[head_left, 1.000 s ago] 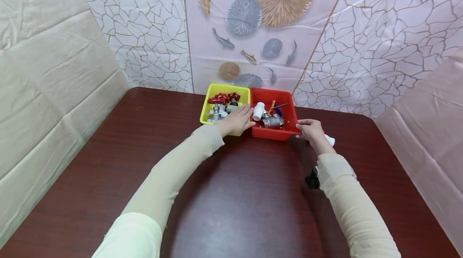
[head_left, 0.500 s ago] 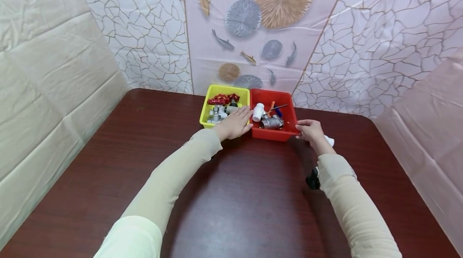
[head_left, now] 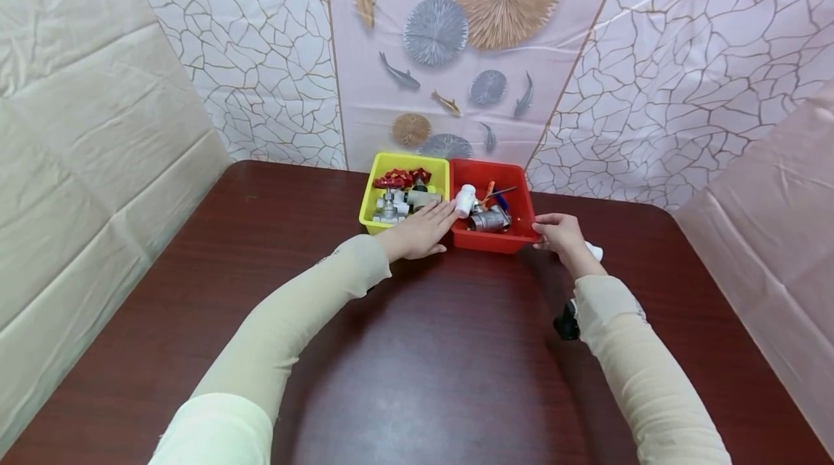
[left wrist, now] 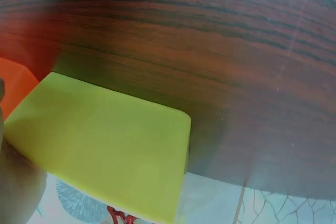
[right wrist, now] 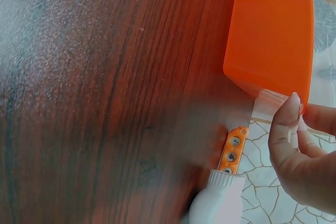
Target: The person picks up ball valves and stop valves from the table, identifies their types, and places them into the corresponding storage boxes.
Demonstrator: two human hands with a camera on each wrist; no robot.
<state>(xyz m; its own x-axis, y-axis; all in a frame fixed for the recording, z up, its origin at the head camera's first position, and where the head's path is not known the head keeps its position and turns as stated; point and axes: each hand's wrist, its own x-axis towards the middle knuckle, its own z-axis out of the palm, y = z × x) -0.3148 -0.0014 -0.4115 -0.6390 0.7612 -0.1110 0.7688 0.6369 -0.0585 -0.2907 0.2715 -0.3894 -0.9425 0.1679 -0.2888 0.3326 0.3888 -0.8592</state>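
My left hand lies with fingers extended across the near right corner of a yellow bin, fingertips by the seam with the red bin. In the left wrist view only part of the left hand shows beside the yellow bin. At the red bin's near right corner, my right hand pinches the rim between thumb and fingers; the right wrist view shows that pinch of the right hand. Valves with red handwheels lie in the yellow bin. The red bin holds a metal fitting and a white cylindrical piece.
On the table, right of the red bin, lies a white rounded piece with a ribbed collar. An orange strip with round holes shows beyond it. An orange tool also lies in the red bin. A patterned wall cloth stands behind.
My left hand has slid slightly left and toward me along the yellow bin's front, uncovering more of its contents. The right hand keeps its pinch; both bins stay nearly in place.
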